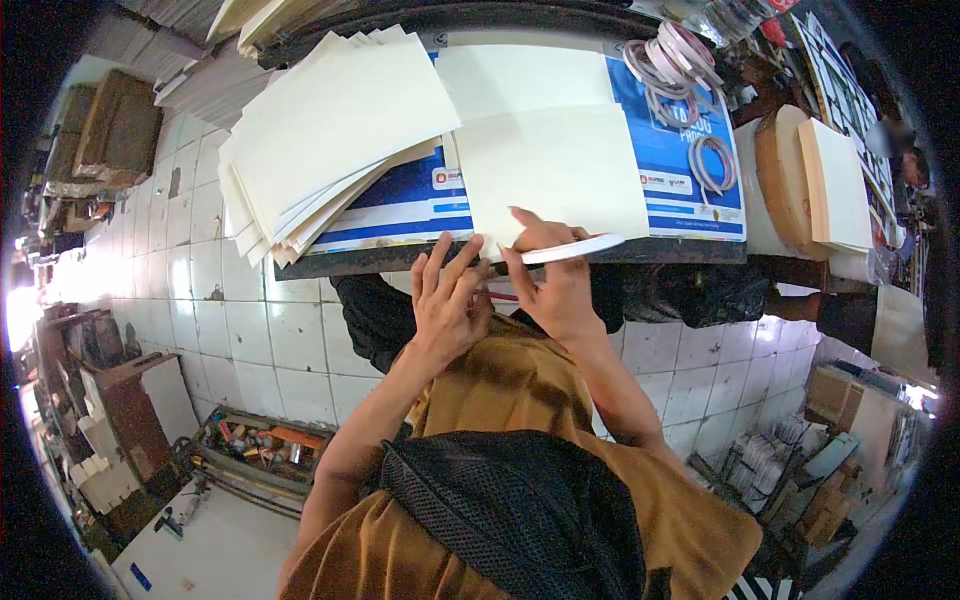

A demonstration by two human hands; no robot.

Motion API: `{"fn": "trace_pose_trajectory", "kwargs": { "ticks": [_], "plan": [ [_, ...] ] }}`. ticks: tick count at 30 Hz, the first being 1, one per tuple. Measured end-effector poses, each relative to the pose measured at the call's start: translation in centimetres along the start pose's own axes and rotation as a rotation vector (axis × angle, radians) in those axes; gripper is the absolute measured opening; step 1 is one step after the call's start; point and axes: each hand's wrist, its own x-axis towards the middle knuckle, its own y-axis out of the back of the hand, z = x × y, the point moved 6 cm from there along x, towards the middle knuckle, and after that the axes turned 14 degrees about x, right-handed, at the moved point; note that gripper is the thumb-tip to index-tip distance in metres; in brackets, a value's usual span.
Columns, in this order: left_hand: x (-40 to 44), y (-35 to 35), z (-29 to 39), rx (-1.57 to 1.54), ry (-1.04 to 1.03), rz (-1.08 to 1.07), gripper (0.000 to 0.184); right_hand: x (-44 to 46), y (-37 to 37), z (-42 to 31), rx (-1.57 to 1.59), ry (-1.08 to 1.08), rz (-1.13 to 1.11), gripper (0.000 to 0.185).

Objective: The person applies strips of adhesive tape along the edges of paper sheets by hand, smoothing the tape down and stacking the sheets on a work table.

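Note:
My right hand (pixel 560 290) grips a thin white roll of tape (pixel 575 249), seen almost edge-on, with the index finger reaching over the paper. Beneath it lies a cream sheet of paper (pixel 555 170), its near edge along the table's front. At that sheet's lower left corner is my left hand (pixel 448 295), fingers stretched and apart, the index fingertip at the paper edge. Its thumb is mostly hidden. A fanned stack of cream sheets (pixel 340 130) lies to the left. Under the papers is a blue printed sheet (pixel 690 190).
Several tape rolls (pixel 675 65) are piled at the table's back right, with another tape ring (pixel 712 165) nearer. More paper (pixel 835 180) stands at the far right. Below left is a tray of tools (pixel 262 445). White tiles (pixel 300 335) cover the floor.

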Motion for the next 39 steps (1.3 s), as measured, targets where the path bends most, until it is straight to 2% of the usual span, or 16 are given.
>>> {"fn": "trace_pose_trajectory", "kwargs": {
  "ticks": [3, 8, 9, 11, 12, 25, 28, 30, 31, 32, 34, 35, 37, 38, 39],
  "plan": [
    [0.3, 0.0, 0.1, -0.001, -0.001, 0.049, 0.044, 0.1, 4.1, -0.2, 0.014, -0.1, 0.159, 0.042],
    [0.3, 0.1, 0.3, -0.011, -0.003, 0.083, 0.041, -2.2, 11.7, 4.8, 0.188, -0.328, 0.465, 0.04],
    [0.3, 0.1, 0.3, -0.005, -0.004, 0.086, 0.041, -2.3, 12.6, 5.4, 0.15, -0.339, 0.472, 0.039],
    [0.3, 0.2, 0.3, 0.005, -0.007, 0.093, 0.039, -1.9, 12.9, 5.0, -0.237, -0.074, 0.351, 0.037],
    [0.5, 0.4, 0.4, -0.006, 0.0, 0.093, 0.04, -1.9, 12.7, 5.1, -0.284, -0.004, 0.324, 0.035],
    [0.1, -0.1, 0.2, 0.043, -0.023, 0.037, 0.041, -1.9, 11.3, 5.7, -0.472, -0.034, 0.233, 0.037],
    [1.0, 2.3, 0.8, 0.251, 0.033, -0.039, 0.05, -2.0, 10.7, 5.6, -0.456, -0.064, 0.254, 0.037],
    [3.4, 4.4, 0.8, 0.264, 0.168, -0.059, 0.054, -2.2, 9.6, 4.1, -0.438, -0.105, 0.244, 0.038],
    [4.4, 4.7, 0.7, 0.272, 0.239, -0.073, 0.057, -2.3, 8.7, 3.2, -0.359, -0.082, 0.25, 0.039],
    [5.4, 4.2, 1.7, 0.224, 0.167, -0.011, 0.057, -2.0, 7.6, 2.1, -0.345, -0.094, 0.251, 0.038],
    [7.3, 1.8, 5.0, 0.102, 0.012, -0.126, 0.056, -1.8, 6.0, 0.8, -0.305, -0.111, 0.246, 0.038],
    [7.8, 1.0, 6.3, 0.041, -0.063, -0.18, 0.056, -2.1, 6.1, 0.9, -0.172, -0.129, 0.304, 0.038],
    [7.9, -1.2, 6.8, 0.141, -0.097, -0.226, 0.056, -2.9, 6.7, 1.1, 0.09, -0.163, 0.417, 0.038],
    [8.0, -2.0, 6.9, 0.188, -0.12, -0.249, 0.056, -4.0, 7.0, 2.1, 0.348, -0.299, 0.501, 0.036],
    [8.2, -2.0, 6.9, 0.192, -0.099, -0.24, 0.056, -4.5, 7.6, 2.1, 0.433, -0.27, 0.58, 0.036]
  ]
}}
